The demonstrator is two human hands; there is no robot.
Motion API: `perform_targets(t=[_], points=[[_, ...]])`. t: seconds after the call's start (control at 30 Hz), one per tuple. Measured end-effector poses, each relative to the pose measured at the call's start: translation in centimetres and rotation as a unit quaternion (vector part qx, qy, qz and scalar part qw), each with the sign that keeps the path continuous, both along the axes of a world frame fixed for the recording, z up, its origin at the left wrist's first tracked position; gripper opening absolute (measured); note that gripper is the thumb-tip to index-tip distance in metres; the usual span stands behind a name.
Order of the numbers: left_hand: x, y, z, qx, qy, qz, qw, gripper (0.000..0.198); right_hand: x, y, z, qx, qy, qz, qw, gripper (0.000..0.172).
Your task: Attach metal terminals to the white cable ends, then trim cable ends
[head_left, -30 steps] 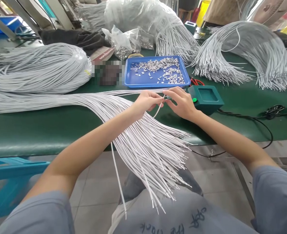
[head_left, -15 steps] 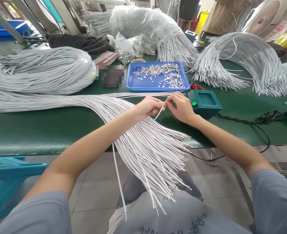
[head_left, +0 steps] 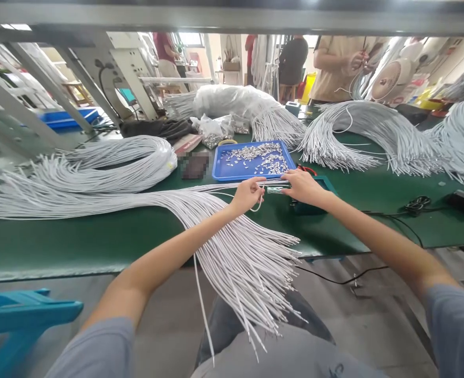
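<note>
My left hand [head_left: 248, 195] is closed in a pinch on a white wire [head_left: 257, 208], whose short loop hangs under the fingers. Facing it, my right hand [head_left: 305, 187] reaches over a dark green box [head_left: 326, 184], fingers stretched out and thumb apart. A small pale green and white piece [head_left: 275, 189] shows at its fingertips; whether they touch it I cannot tell. Below my left forearm, a thick bundle of white wires [head_left: 232, 247] fans over the table's front edge onto my lap. A few wires run along the table behind my hands.
A blue tray [head_left: 220, 176] of small metal terminals stands behind my hands. Coiled wire bundles lie at left [head_left: 137, 163] and right [head_left: 385, 121]. Black cables [head_left: 397, 212] trail at right. A metal beam [head_left: 232, 20] crosses above. A co-worker [head_left: 334, 68] stands across the table.
My hands have moved apart; the right has shifted away from the wire toward the green box. The left still holds the wire. The view has tilted up, showing more of the room.
</note>
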State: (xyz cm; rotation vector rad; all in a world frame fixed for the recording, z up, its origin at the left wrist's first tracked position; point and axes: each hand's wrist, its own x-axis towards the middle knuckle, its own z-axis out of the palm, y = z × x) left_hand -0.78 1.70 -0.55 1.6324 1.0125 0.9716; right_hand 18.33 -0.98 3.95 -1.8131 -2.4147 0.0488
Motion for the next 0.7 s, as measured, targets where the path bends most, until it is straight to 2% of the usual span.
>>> perform_targets(t=[0.1,0.2,0.33,0.53,0.7], points=[[1.2,0.7,0.0,-0.054,-0.01,-0.008,0.998,0.028,0.4,0.8,0.0,-0.067,-0.074,-0.002,0.995,0.041],[1.6,0.8,-0.1,-0.078,-0.021,-0.012,0.997,0.024,-0.2,1.2,-0.1,-0.084,-0.084,-0.015,0.993,0.027],[1.3,0.6,-0.3,-0.097,-0.031,-0.01,0.995,0.023,-0.9,1.5,-0.1,-0.095,-0.095,-0.019,0.991,0.018],[1.4,1.0,-0.8,-0.122,-0.01,-0.013,0.992,0.02,-0.8,1.7,-0.5,-0.094,-0.103,-0.014,0.99,0.018],[1.3,0.8,-0.7,-0.125,0.004,-0.003,0.992,0.02,-0.8,1.8,-0.6,-0.093,-0.103,-0.015,0.99,0.016]])
